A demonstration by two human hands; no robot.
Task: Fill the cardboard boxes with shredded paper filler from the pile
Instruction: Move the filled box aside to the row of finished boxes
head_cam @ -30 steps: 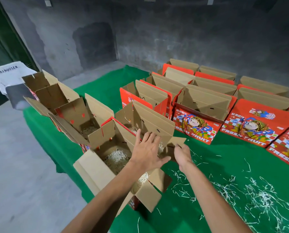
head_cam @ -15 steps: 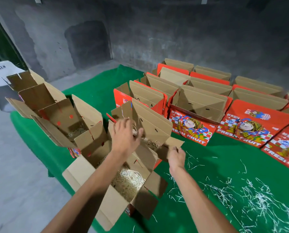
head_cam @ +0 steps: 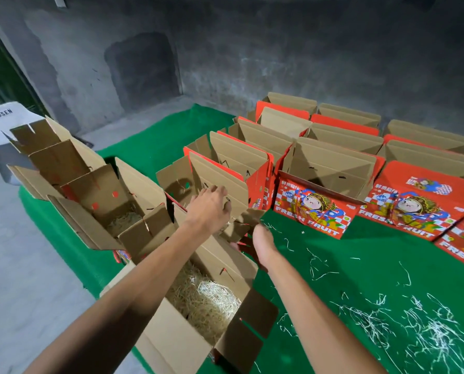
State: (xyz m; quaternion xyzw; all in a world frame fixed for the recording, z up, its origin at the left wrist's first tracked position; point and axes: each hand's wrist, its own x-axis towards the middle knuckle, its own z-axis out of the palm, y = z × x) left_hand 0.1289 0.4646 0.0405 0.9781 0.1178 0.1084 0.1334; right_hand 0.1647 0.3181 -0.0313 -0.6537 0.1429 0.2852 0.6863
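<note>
Left hand (head_cam: 209, 205) reaches over the nearest open box (head_cam: 198, 300), fingers loosely spread against the tall flap of the box behind (head_cam: 220, 179), gripping nothing. Right hand (head_cam: 261, 240) sits at that box's small side flap; I cannot tell its grasp. Shredded paper (head_cam: 206, 298) already lies in the nearest box; loose strands (head_cam: 428, 327) scatter right of it. Risk, I judge: that box overhangs the green surface (head_cam: 333, 265) edge, so a nudge could tip it. Open room lies rightward.

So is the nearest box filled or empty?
Filled, at least partly: the nearest box stands open with flaps spread, and shredded paper covers its visible bottom. How deep it lies cannot be told.
</note>
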